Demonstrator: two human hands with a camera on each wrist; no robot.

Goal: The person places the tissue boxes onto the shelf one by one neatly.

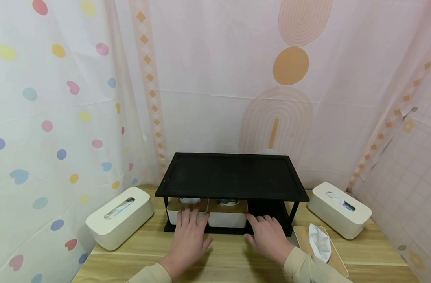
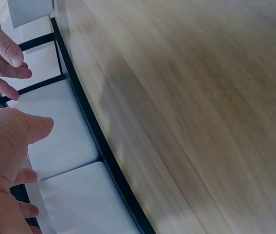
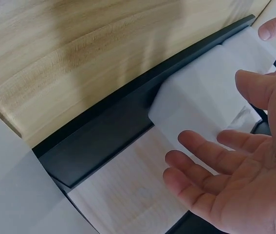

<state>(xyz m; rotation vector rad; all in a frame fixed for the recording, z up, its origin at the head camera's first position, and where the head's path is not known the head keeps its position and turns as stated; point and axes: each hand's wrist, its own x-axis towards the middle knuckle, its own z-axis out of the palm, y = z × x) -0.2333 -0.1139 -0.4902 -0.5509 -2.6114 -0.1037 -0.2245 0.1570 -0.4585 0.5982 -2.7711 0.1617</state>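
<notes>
Two white tissue boxes with wooden lids stand side by side on the lower level of a black two-level rack. My left hand is at the front of the left box, its fingers extended over the front edge. Beside the right corner of the other box is my right hand, fingers loosely extended. In the left wrist view the left hand lies close to the white box fronts. In the right wrist view the right hand has its fingers spread near a box.
A white tissue box stands left of the rack and another to its right. In front of that one lies a wooden lid with a white tissue through it. Curtains hang behind the wooden table.
</notes>
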